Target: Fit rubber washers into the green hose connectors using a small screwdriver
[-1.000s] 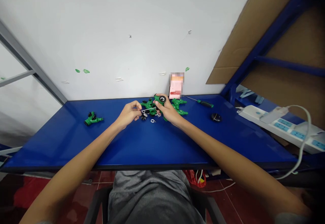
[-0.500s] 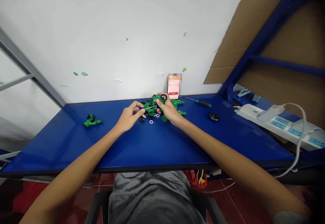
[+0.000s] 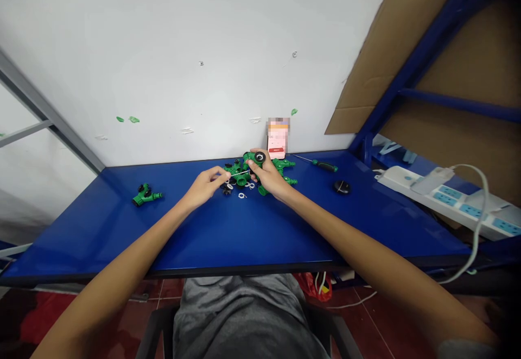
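Note:
My right hand (image 3: 271,177) is wrapped round a green plastic hose connector (image 3: 249,158), its round black end facing up towards me. A thin white strip (image 3: 239,173) stretches from that hand's fingers to my left hand (image 3: 207,184), where thumb and fingertips are pinched on its left end. I cannot make out what kind of strip it is. Close under both hands lie more green hose connectors (image 3: 243,179), partly hidden by the fingers. Small white rings (image 3: 242,196) and black bits (image 3: 227,190) are scattered on the blue table just in front of them.
One green hose splitter (image 3: 146,194) lies at the left of the blue table (image 3: 244,239). A phone (image 3: 277,141) leans on the wall. To the right are a screwdriver (image 3: 324,166), a round black object (image 3: 342,187) and a white power strip (image 3: 448,199) with a cable.
My left hand has drawn slightly left, its fingers more closed on the strip. My right hand still holds the connector, almost unmoved. The whole view has shifted very slightly.

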`<state>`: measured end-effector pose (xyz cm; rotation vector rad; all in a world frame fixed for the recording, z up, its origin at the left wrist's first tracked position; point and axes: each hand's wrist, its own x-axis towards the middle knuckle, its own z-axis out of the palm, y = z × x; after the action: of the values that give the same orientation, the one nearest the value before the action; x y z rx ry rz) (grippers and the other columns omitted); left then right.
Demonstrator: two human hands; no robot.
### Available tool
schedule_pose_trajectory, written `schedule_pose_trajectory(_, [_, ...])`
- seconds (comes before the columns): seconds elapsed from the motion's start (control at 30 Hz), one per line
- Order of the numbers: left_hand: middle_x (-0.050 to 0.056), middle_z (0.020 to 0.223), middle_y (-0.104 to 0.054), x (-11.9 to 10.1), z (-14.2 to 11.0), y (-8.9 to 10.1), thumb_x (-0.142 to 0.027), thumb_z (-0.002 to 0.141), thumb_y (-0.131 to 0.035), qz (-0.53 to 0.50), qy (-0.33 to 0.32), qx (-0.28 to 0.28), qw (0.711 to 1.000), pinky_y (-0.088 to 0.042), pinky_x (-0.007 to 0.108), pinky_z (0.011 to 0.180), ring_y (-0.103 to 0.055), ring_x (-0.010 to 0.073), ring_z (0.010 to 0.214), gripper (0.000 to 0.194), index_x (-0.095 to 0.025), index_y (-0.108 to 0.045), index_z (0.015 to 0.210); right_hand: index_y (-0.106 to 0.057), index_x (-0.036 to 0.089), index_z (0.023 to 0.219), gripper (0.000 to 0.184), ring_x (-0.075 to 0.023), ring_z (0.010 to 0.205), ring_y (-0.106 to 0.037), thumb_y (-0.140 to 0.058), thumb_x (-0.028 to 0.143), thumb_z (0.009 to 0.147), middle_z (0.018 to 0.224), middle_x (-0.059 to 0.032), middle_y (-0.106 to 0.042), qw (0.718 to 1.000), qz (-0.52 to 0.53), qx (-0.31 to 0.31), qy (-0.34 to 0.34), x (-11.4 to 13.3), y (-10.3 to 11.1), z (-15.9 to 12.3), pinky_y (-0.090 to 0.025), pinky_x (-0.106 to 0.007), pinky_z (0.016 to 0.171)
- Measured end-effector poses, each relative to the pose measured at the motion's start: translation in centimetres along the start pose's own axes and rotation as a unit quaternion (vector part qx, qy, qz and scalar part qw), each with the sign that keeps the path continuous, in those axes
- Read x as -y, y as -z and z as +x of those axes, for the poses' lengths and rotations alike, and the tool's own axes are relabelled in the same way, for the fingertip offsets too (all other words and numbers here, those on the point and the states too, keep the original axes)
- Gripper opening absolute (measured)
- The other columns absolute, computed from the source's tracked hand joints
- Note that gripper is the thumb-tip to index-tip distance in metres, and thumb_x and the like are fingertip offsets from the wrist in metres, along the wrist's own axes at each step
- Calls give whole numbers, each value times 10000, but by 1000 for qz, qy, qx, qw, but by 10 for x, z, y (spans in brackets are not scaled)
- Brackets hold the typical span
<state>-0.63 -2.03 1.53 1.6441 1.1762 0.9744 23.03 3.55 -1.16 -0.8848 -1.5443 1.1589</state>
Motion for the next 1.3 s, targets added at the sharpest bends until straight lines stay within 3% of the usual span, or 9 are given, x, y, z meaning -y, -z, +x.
schedule_pose_trajectory(0.13, [-77, 661, -504, -3, -1, 2, -561, 804, -895, -47, 2, -5, 999, -224, 190, 442, -310, 41, 461, 511, -217, -525, 879, -435, 334, 1359, 517, -137, 730, -528, -701, 578, 989, 1075, -6, -544, 999, -23, 15, 27, -1, -3, -1, -515, -295, 623])
schedule_pose_trajectory(0.23, [-58, 648, -479, 0, 0, 4, -650, 882, -803, -42, 11, 11, 999, -287, 203, 451, -352, 50, 463, 517, -190, -582, 801, -427, 332, 1359, 503, -139, 740, -523, -683, 573, 999, 1122, -23, -552, 999, -25, 23, 33, -1, -4, -1, -523, -304, 632])
schedule_pose_trajectory(0.4, [-49, 601, -410, 8, 3, 3, -816, 976, -556, 15, 24, 44, 999, -293, 232, 449, -340, 74, 447, 712, -143, -747, 844, -432, 339, 1367, 504, -147, 751, -534, -680, 583, 1003, 1147, -31, -563, 999, -24, 21, 34, 1, -3, -2, -545, -320, 647])
schedule_pose_trajectory(0.47, [-56, 605, -425, 7, 2, 2, -787, 985, -569, 28, 14, 42, 999, -266, 224, 449, -321, 75, 455, 652, -158, -729, 914, -432, 340, 1360, 495, -148, 748, -539, -680, 581, 1006, 1136, -28, -565, 999, -27, 24, 36, 1, -3, -2, -555, -325, 649])
schedule_pose_trajectory(0.6, [-50, 713, -608, 2, -1, 0, -588, 920, -789, 37, -28, 34, 998, -289, 200, 481, -381, 67, 493, 428, -214, -592, 991, -428, 343, 1364, 473, -143, 736, -543, -670, 564, 1022, 1127, -25, -565, 998, -34, 23, 42, 1, -5, -3, -569, -334, 657])
schedule_pose_trajectory(0.8, [-24, 702, -585, 7, 0, 3, -585, 985, -699, 50, -47, 56, 996, -386, 217, 494, -485, 80, 489, 439, -189, -602, 823, -430, 334, 1365, 505, -149, 714, -556, -682, 585, 1006, 1078, -14, -573, 998, -33, 36, 38, 0, -7, -4, -543, -338, 650])
schedule_pose_trajectory(1.0, [10, 757, -654, 9, 1, 1, -506, 1021, -623, 39, -32, 97, 994, -465, 239, 582, -596, 106, 544, 383, -162, -669, 858, -429, 325, 1364, 512, -138, 688, -533, -682, 584, 1002, 1049, 0, -535, 998, -30, 47, 36, 2, -9, -6, -505, -325, 633])
schedule_pose_trajectory(1.17, [-28, 757, -603, 4, -3, -6, -422, 964, -713, 54, -67, 44, 995, -457, 223, 641, -561, 119, 657, 234, -196, -666, 999, -425, 331, 1381, 524, -142, 707, -547, -671, 611, 1011, 1032, 6, -531, 997, -36, 65, 30, 2, -12, -10, -512, -325, 652])
schedule_pose_trajectory(1.3, [-4, 792, -657, -2, -7, -6, -427, 966, -723, 94, -104, 19, 990, -464, 244, 692, -584, 136, 699, 257, -197, -641, 886, -423, 336, 1382, 541, -140, 701, -543, -675, 634, 1007, 1077, -8, -557, 997, -23, 73, 30, 1, -14, -11, -509, -329, 651])
